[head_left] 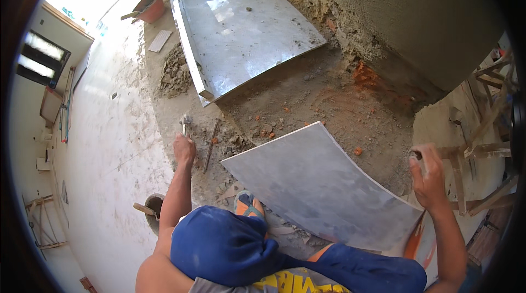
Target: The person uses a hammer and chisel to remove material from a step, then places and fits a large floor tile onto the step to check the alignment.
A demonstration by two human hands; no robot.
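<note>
- Grey tile slab (323, 180) sits at lower centre of the frame, right in front of you, one corner pointing up at the rubbly dirt bed (334, 104).
- Long axis runs from left of centre down to the lower right, so it's a slant, not square to you.
- Your left hand (184, 149), left of centre, is wrapped around a metal-headed hand tool (185, 122); can't tell the exact kind. It's just off the slab's left corner.
- Your right hand (428, 180), right side of the frame, is by the slab's lower-right end and looks like the nearer one, honestly. Fingers are curled, thumb close to them, with something small and dark there, but it's blurry, so can't say if you're holding it. Can't tell about contact with the edge either.
- Thin rod (211, 146) lies between your left hand and the slab.
- Glossy slab (252, 35) with a long straight bar (188, 35) along its left edge, upper centre.
</note>
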